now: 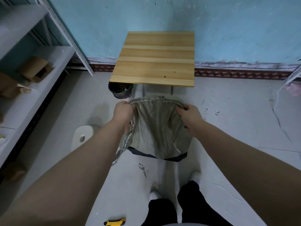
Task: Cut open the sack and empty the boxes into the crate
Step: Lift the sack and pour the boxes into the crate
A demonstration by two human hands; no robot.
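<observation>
The wooden table stands against the blue wall, and a grey shelf runs down the left side with cardboard cartons on it. Centre floor is where the action is: the sack hangs in the air between both hands, just in front of the table. Its lower end drapes over a dark crate, of which only the rim shows.

The cloth looks soft and floppy, a thin weave that folds and sags wherever it isn't held. It hangs fairly slack, so I'd judge little weight is in it. Whether any boxes remain inside, I cannot tell.

The left hand has its fingers curled tight round the stitched top edge at one corner. The right hand pinches a bunch of fabric at the other corner.

That seam is the place to hold, since it is doubled, firmer and less likely to slide through the fingers than the smooth panel. A loose strip trails off the left side and could snag.

A yellow knife lies on the floor by the feet.
</observation>
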